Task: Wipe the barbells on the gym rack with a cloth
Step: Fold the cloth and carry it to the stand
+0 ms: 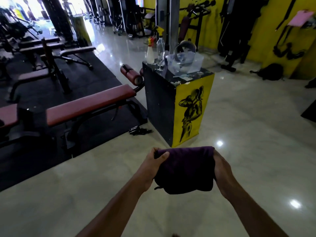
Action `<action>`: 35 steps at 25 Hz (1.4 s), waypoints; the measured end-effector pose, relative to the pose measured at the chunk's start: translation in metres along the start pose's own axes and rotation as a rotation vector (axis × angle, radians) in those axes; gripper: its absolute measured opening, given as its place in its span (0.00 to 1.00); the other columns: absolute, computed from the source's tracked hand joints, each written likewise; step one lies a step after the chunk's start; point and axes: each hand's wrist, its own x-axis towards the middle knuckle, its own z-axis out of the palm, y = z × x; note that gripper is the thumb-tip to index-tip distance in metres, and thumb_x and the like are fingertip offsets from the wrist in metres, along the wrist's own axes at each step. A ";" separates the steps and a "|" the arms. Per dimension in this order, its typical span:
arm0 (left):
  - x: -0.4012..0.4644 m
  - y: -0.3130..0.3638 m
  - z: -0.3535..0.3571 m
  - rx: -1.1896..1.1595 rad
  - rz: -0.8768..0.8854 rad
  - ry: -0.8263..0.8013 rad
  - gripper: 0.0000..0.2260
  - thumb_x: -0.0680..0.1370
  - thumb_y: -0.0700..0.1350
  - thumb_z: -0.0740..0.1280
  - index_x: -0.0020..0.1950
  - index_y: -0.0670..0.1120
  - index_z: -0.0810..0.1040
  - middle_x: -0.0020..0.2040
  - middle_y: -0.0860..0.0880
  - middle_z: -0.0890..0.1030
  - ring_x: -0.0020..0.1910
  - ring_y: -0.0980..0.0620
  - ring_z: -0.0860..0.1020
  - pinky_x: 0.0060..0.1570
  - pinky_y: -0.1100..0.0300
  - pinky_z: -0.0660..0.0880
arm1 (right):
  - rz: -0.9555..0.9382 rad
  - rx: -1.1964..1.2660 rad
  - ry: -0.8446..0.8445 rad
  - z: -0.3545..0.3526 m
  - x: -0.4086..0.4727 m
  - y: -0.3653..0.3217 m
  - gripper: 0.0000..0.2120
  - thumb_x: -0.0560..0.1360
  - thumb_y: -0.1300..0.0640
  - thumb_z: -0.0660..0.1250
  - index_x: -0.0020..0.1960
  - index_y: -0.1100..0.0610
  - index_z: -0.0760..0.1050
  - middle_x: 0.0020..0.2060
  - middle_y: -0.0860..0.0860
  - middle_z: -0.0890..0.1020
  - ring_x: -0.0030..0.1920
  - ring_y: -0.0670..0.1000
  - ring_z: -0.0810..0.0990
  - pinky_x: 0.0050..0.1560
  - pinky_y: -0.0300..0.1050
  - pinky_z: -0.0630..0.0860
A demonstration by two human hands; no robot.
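We see a purple cloth [185,168], soft and matt with a nap like towel fabric. The floor [239,134] is pale polished stone, glossy enough to mirror the lights. The benches [89,104] wear smooth maroon padding on black metal frames. The yellow-and-black box [191,110] looks painted and chipped along its top edge, carrying clear plastic bottles [160,48] and a clear tub [186,63].

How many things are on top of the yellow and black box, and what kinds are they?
Spray bottles: 2, a white one with a red and yellow trigger and a clear one with a yellow trigger
Clear plastic tubs: 1
Total: 3
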 end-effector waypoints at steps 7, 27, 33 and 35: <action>0.144 0.099 -0.025 -0.162 0.123 -0.112 0.25 0.72 0.35 0.75 0.65 0.54 0.79 0.60 0.44 0.82 0.56 0.46 0.82 0.49 0.54 0.80 | 0.048 0.064 -0.183 0.046 0.132 -0.075 0.32 0.79 0.29 0.45 0.72 0.45 0.70 0.65 0.49 0.79 0.63 0.55 0.79 0.61 0.57 0.77; 0.574 0.287 -0.015 -0.019 -0.029 -0.285 0.15 0.78 0.46 0.72 0.64 0.46 0.78 0.55 0.46 0.86 0.55 0.47 0.84 0.47 0.56 0.81 | -0.263 -0.145 0.204 0.151 0.495 -0.260 0.10 0.82 0.43 0.58 0.61 0.42 0.72 0.57 0.43 0.81 0.56 0.46 0.80 0.55 0.51 0.79; 0.688 0.363 0.025 0.182 0.231 -0.210 0.10 0.83 0.50 0.64 0.62 0.52 0.79 0.56 0.51 0.85 0.54 0.55 0.83 0.50 0.63 0.78 | -0.338 -0.090 0.208 0.146 0.595 -0.344 0.12 0.82 0.46 0.60 0.64 0.45 0.74 0.58 0.45 0.82 0.56 0.46 0.81 0.52 0.46 0.79; 0.722 0.392 0.032 0.199 0.290 -0.178 0.10 0.83 0.50 0.64 0.63 0.53 0.79 0.56 0.53 0.85 0.54 0.56 0.83 0.51 0.63 0.78 | -0.398 -0.080 0.212 0.149 0.630 -0.374 0.14 0.82 0.45 0.60 0.67 0.42 0.73 0.60 0.43 0.81 0.59 0.45 0.80 0.58 0.49 0.78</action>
